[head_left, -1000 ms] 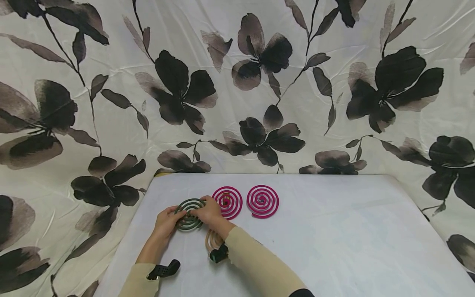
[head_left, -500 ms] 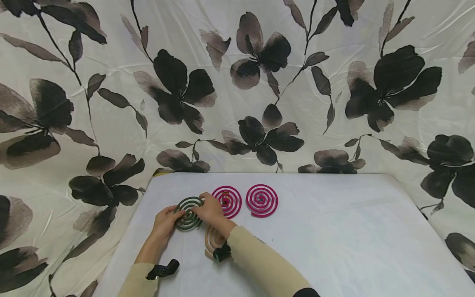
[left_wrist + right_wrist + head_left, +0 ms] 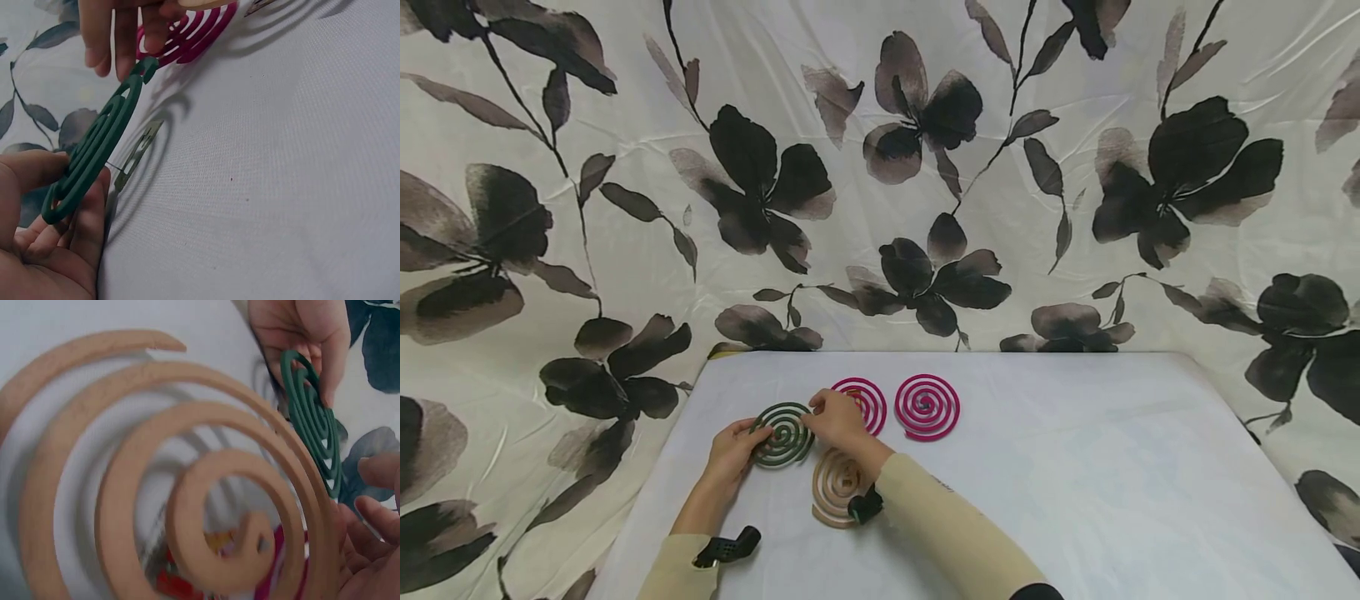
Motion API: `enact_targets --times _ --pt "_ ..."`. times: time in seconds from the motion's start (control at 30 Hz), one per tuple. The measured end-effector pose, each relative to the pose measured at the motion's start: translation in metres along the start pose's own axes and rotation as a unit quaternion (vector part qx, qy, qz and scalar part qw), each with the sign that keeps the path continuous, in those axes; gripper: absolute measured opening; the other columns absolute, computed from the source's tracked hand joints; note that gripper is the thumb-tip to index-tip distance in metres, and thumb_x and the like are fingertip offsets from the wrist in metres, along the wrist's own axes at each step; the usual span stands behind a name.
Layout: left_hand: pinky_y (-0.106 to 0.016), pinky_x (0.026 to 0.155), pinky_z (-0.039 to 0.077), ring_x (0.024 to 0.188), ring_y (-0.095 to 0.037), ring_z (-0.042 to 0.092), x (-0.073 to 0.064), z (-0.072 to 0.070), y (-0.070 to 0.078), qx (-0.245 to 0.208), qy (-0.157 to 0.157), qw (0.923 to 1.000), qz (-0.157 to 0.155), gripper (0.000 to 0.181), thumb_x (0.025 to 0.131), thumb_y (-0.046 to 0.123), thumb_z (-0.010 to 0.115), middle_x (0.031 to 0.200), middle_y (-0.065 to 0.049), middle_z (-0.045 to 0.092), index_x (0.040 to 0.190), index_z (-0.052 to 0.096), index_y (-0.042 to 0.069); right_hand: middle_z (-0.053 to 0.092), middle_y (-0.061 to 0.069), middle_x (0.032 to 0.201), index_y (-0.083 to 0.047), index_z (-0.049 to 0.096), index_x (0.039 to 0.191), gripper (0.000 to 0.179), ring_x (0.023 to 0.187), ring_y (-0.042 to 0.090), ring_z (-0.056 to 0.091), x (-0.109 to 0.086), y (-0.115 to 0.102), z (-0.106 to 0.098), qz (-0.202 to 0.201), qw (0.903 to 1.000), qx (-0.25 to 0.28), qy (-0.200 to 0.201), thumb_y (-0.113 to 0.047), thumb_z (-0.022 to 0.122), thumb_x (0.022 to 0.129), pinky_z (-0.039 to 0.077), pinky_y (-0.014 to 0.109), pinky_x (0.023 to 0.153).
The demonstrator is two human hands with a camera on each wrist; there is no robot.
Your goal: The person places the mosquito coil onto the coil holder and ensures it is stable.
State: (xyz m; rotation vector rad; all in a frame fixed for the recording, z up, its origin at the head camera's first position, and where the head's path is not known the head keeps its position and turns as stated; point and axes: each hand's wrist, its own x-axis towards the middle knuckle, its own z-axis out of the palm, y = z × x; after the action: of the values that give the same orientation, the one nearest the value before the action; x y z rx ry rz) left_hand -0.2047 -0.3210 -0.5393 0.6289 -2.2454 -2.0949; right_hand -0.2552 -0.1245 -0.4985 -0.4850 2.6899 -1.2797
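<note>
My left hand (image 3: 733,450) pinches a green mosquito coil (image 3: 792,457) at its left side, thumb on top and fingers beneath. In the left wrist view the green coil is tilted above a small metal coil stand (image 3: 139,153), whose thin pin points toward it. My right hand (image 3: 841,423) hovers at the coil's right edge, fingers loosely bent and holding nothing; any light contact is hard to tell. A tan mosquito coil (image 3: 822,500) lies below my right wrist, partly covered by the wrist camera, and looms large in the right wrist view.
Two magenta mosquito coils stand at the back of the white table (image 3: 1112,483): one (image 3: 874,398) partly behind my right hand, another (image 3: 927,407) to its right. Small red and yellow pieces (image 3: 178,584) show through the tan coil. A floral cloth (image 3: 925,192) hangs behind.
My right hand has drawn back rightward from the green coil's middle to its edge, uncovering more of the green and tan coils. My left hand keeps its grip.
</note>
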Motion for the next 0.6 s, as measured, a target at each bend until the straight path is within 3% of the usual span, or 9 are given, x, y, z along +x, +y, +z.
enact_targets --times 0.23,0.6 --pt "-0.020 0.065 0.051 0.074 -0.007 0.063 0.001 0.000 -0.001 0.001 -0.004 1.0000 0.001 0.052 0.092 0.014 0.067 0.085 0.001 0.069 0.131 0.042 -0.009 0.062 -0.006 0.081 -0.008 0.069 0.101 0.021 0.069 0.007 0.057 -0.004 0.004 -0.018 -0.009 0.9997 0.021 -0.010 -0.022 0.073 0.087 0.048 0.025 0.067" --pt "-0.020 0.067 0.050 0.076 -0.006 0.062 -0.003 -0.001 0.002 -0.009 -0.004 0.9999 -0.012 0.051 0.093 0.015 0.066 0.087 0.002 0.068 0.132 0.043 -0.008 0.063 -0.006 0.080 -0.010 0.069 0.090 0.010 0.076 0.007 0.057 -0.010 0.017 -0.045 -0.026 0.9995 0.013 -0.013 -0.018 0.071 0.085 0.049 0.023 0.071"
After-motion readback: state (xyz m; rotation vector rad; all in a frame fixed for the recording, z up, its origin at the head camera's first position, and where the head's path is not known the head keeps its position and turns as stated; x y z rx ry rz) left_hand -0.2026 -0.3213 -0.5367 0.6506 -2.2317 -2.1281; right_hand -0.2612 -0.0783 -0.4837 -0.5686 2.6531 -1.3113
